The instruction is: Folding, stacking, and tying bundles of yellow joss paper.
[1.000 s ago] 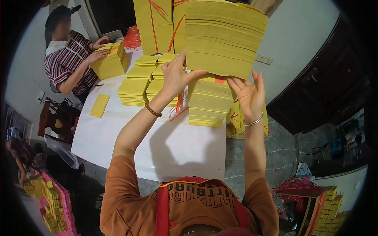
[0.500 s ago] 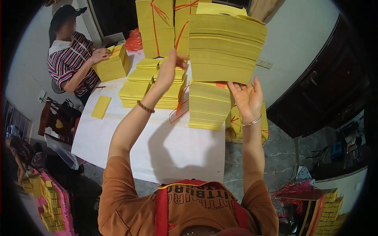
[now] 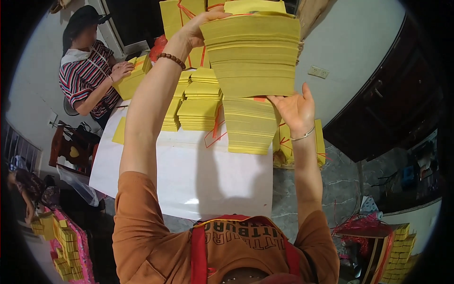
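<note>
A tall stack of yellow paper (image 3: 255, 57) stands at the back right of the white table, its upper block tilted over a lower stack of yellow paper (image 3: 250, 125). My left hand (image 3: 201, 29) reaches up to the upper block's top left corner, fingers laid over its top edge. Palm up, my right hand (image 3: 297, 111) has its fingertips tucked under that block's bottom edge, thumb apart. A bit of orange-red shows between the two blocks beside those fingers. Left of them, lower piles of folded yellow paper (image 3: 198, 106) sit on the table, partly hidden by my left arm.
Across the white table (image 3: 213, 180), a person (image 3: 90, 66) at the left rests their hands on a yellow paper block (image 3: 135, 78). Tied yellow bundles (image 3: 172, 21) stand at the back. Another tied bundle (image 3: 312, 142) is beyond the right edge. A dark door (image 3: 369, 90) is at the right.
My left hand has gone up from beside the stack to its top left corner. The upper block has shifted left and tilts differently. My right hand stays at its bottom edge.
</note>
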Tool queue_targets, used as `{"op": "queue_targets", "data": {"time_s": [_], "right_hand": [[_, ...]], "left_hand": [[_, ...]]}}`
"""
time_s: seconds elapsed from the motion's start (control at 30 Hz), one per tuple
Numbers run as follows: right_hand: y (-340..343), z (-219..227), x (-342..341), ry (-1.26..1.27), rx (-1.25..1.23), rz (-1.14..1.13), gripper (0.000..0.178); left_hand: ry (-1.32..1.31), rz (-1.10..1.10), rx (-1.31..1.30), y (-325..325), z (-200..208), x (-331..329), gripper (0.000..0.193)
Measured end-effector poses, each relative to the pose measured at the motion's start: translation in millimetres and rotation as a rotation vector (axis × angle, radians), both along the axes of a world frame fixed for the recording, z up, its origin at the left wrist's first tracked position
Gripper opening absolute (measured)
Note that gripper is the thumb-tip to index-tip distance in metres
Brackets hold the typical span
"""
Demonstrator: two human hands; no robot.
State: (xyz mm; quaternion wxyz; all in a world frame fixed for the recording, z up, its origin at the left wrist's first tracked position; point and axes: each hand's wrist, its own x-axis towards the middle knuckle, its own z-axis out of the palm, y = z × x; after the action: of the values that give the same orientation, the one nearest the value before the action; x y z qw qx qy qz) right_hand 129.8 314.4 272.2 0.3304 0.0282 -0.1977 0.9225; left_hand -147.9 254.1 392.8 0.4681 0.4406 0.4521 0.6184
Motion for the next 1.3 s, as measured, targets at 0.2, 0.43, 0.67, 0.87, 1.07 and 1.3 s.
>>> {"op": "queue_targets", "data": {"time_s": [0.2,0.43,0.67,0.87,1.07,1.3], "right_hand": [[2,16,-9,0.018,0.029,0.095,0.074],[42,9,-41,-0.084,0.111,0.251,0.058],[14,24,-56,-0.016,0.203,0.267,0.046],[-75,11,-55,-0.099,0.238,0.231,0.055],[-140,-60,-48,-0.232,0.161,0.463,0.066],[-191,-197,-27,-0.437,0.116,0.598,0.070]], "left_hand": [[-0.137,0.042,0.227,3,-11,-47,0.041],[-0.121,-0.328,0.231,24,4,-43,0.056],[-0.038,0.186,0.342,-51,41,23,0.054],[0.733,0.243,0.495,-142,27,-13,0.052],[0.143,0.344,0.184,-234,-42,48,0.079],[0.014,0.488,0.025,-319,-218,65,0.105]]}}
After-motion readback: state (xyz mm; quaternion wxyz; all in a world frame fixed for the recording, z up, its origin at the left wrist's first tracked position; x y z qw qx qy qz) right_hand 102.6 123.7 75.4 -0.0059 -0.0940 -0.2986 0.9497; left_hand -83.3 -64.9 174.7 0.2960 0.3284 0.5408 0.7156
